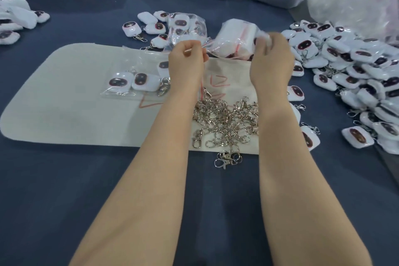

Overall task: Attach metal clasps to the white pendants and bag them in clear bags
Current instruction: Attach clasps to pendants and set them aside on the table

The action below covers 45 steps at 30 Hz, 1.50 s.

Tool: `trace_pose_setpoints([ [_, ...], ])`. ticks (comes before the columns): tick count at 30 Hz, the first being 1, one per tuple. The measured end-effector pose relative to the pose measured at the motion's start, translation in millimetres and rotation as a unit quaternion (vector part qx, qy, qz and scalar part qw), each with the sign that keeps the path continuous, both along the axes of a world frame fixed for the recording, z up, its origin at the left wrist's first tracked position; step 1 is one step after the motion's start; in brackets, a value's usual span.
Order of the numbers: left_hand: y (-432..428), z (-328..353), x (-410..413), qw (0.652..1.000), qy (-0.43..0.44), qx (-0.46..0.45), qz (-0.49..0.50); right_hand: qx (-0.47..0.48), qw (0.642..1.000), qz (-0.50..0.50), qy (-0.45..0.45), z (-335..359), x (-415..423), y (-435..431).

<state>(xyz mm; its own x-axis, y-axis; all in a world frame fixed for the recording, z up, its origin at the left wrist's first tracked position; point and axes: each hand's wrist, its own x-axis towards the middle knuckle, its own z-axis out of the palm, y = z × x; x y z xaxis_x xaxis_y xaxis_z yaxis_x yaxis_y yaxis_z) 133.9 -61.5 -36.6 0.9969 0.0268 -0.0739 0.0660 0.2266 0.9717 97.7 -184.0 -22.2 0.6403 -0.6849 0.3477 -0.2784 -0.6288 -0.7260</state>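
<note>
Fingers of both my hands, above the white mat: left hand pinches the clear bag by its mouth, right hand curls round what seems a white pendant, blurred; bagging step, next, I judge, slipping it in and sealing.

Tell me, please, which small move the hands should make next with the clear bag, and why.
Probably press the red zip strip shut along its length. The left hand pinches one edge of the clear bag, the right hand grips the other, and white pendants already sit inside it. Whether the strip is open, I cannot tell.
</note>
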Motion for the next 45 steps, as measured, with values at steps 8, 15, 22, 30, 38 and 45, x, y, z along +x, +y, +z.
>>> trace_pose_setpoints([
  [8, -3, -11, 1, 0.998, -0.043, 0.031, -0.017, 0.328, 0.930, 0.151, -0.064, -23, 20, 51],
  [15, -4, -10, 0, 0.998, -0.049, 0.004, -0.030, 0.464, 0.849, 0.221, -0.122, -32, 25, 44],
  [22, -22, -3, -19, 0.951, -0.198, 0.231, -0.053, 0.628, 0.737, 0.157, -0.195, -27, 24, 33],
  [30, -17, -10, -13, 0.962, -0.153, 0.227, 0.001, 0.543, 0.809, 0.152, -0.165, -27, 22, 37],
  [38, -10, -16, 3, 0.993, -0.074, 0.093, -0.021, 0.469, 0.845, 0.204, -0.156, -31, 26, 42],
  [45, -9, -14, 1, 0.997, -0.066, 0.046, -0.020, 0.454, 0.851, 0.224, -0.141, -30, 25, 43],
])
